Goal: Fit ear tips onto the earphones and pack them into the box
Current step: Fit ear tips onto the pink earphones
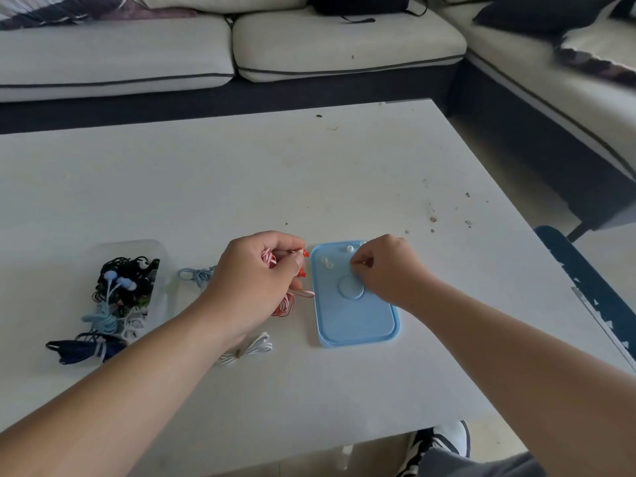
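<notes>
1. Cream fabric sofa (344, 46), with dark piping, runs along the far side and turns down the right.
2. White table (241, 173), stained and speckled towards its far right; we list everything below as lying on it or held over it.
3. Clear plastic box (156, 251), near left, packed with tangled earphones (120, 287), black and pale blue.
4. Blue lid (358, 321), rectangular with a round boss in the middle, lies flat right of centre, well apart from the box.
5. Left hand (254, 280), just left of the lid, has its fingers curled round the red earphones (303, 270). Both red buds poke out past the fingertips towards the lid's left edge, and the red-and-white cord hangs in loops below the palm.
6. Right hand (385, 266) is over the lid's far right part, thumb and forefinger pinched close together. We cannot tell whether a tip sits between them.
7. Navy cord bundle (82, 349) lies just near of the box.
8. White cord bundle (251, 349), tied at the middle, lies near the left wrist.
9. Pale blue cord (196, 275) lies between the box and the left hand.
10. Clear ear tips (349, 249) lie loose on the lid's far end, one beside its far edge and one nearer its left edge.
</notes>
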`<action>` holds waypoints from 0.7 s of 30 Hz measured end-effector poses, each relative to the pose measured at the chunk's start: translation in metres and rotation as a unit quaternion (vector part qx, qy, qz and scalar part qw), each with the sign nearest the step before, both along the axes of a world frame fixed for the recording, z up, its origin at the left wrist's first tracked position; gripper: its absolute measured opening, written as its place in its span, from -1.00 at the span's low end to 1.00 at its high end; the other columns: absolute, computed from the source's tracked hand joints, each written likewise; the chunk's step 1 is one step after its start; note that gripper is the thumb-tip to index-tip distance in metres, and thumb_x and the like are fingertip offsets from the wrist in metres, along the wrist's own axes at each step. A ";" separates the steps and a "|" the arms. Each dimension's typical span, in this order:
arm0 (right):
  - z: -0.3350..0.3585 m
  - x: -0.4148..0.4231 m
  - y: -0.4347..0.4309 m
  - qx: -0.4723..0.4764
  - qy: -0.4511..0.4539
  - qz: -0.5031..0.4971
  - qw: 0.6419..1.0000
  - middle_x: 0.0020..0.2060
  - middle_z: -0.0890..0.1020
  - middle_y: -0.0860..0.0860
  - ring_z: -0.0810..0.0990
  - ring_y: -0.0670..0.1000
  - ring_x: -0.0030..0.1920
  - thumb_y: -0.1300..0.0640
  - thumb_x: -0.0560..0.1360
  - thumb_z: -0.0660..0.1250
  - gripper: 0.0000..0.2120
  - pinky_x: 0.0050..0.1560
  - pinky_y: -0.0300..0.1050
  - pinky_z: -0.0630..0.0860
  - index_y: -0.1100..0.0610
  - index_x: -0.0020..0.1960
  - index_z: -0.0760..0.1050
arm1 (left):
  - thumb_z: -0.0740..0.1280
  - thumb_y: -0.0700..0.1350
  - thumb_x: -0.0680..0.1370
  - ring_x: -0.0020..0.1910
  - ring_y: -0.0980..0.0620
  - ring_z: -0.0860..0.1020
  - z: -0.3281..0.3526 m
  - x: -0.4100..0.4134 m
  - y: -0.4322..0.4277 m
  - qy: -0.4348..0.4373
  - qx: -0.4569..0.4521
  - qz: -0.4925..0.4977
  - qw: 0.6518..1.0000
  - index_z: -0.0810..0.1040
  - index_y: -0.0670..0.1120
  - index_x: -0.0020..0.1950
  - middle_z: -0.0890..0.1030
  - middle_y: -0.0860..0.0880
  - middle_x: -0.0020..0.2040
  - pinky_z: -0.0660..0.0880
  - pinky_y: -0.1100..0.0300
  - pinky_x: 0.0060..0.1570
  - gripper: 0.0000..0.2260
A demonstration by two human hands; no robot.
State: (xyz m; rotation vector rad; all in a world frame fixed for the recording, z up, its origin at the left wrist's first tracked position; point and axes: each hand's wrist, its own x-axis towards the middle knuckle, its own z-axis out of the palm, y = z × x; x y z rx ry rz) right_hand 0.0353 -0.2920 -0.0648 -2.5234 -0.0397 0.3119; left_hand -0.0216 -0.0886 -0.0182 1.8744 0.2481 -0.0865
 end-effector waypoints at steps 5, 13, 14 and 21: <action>0.002 -0.001 0.002 0.002 0.004 -0.014 1.000 -0.24 0.68 0.00 0.69 0.10 -0.22 0.26 0.44 0.36 -0.86 -0.18 0.05 0.68 0.06 -0.20 0.63 | 0.41 -0.22 0.61 -0.25 -0.01 0.72 0.000 -0.001 0.013 0.000 -0.005 0.003 1.000 0.71 -0.01 0.06 0.73 -0.04 -0.16 0.70 0.04 -0.16 -0.87; 0.044 -0.014 0.013 0.286 0.090 -0.080 0.951 -0.26 0.75 0.13 0.74 0.09 -0.26 0.30 0.46 0.52 -0.90 -0.08 -0.09 0.68 0.19 -0.05 0.67 | 0.41 -0.20 0.62 -0.26 0.01 0.73 0.005 0.002 0.017 0.001 -0.033 -0.018 0.999 0.66 -0.03 0.15 0.75 0.00 -0.12 0.70 0.00 -0.05 -0.86; 0.049 -0.015 0.014 0.323 0.098 -0.083 0.938 -0.23 0.75 0.16 0.75 0.14 -0.22 0.32 0.46 0.53 -0.87 -0.04 -0.08 0.68 0.21 -0.02 0.67 | 0.41 -0.20 0.62 -0.26 0.00 0.74 0.007 0.003 0.017 -0.001 -0.040 -0.016 0.999 0.67 -0.03 0.12 0.75 0.01 -0.13 0.70 0.00 -0.05 -0.88; 0.060 -0.023 0.025 0.447 0.135 -0.008 0.884 -0.12 0.73 0.27 0.71 0.16 -0.16 0.38 0.49 0.47 -0.85 -0.04 -0.07 0.65 0.31 0.06 0.69 | 0.45 -0.19 0.59 -0.20 -0.08 0.76 0.015 0.002 0.020 0.005 -0.085 -0.036 0.996 0.71 -0.06 0.05 0.76 -0.06 -0.13 0.70 -0.03 -0.02 -0.93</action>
